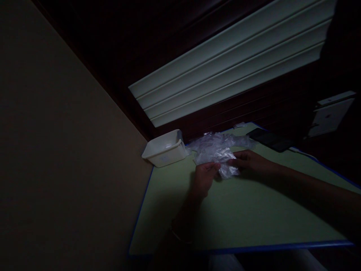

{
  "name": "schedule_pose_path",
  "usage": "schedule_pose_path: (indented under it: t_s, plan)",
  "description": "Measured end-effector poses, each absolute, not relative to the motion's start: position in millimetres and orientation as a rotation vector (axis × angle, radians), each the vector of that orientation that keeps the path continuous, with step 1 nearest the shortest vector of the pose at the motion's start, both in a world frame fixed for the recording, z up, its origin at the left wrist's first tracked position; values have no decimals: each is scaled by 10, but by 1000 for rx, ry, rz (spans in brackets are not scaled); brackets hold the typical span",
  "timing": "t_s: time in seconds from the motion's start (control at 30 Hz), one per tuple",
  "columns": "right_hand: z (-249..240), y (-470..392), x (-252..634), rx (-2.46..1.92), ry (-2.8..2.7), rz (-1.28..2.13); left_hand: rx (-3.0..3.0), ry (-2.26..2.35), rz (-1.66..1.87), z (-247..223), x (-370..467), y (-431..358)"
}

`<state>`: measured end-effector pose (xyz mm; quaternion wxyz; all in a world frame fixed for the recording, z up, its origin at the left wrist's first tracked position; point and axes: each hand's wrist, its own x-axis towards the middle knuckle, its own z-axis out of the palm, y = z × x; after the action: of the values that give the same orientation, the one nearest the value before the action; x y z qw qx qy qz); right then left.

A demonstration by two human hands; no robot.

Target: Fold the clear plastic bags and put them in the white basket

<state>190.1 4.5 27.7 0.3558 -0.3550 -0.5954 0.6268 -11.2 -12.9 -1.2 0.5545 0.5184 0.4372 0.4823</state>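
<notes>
A crinkled clear plastic bag (228, 170) is held between my two hands above the green table (225, 214). My left hand (205, 176) pinches its left side, thumb on top. From the right, my right hand (246, 162) grips the other side with thumb and fingers closed on it. Just behind lies a loose pile of similar clear plastic (216, 142), which partly merges with the held piece in the dim light. Whether anything is inside the bag cannot be made out.
At the table's back left corner stands a white plastic container (166, 155), close to the wall. A dark flat object (270, 139) lies at the back right, with a pale cable near it. Blue edging borders the table; a slatted panel rises behind.
</notes>
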Motion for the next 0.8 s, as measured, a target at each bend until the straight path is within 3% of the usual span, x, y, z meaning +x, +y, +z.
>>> schedule_pose_path:
  t_s: [0.8]
  plan:
    - [260,34,1885,-895,-1503,1633,1179,1075,1118,74,-123,-142]
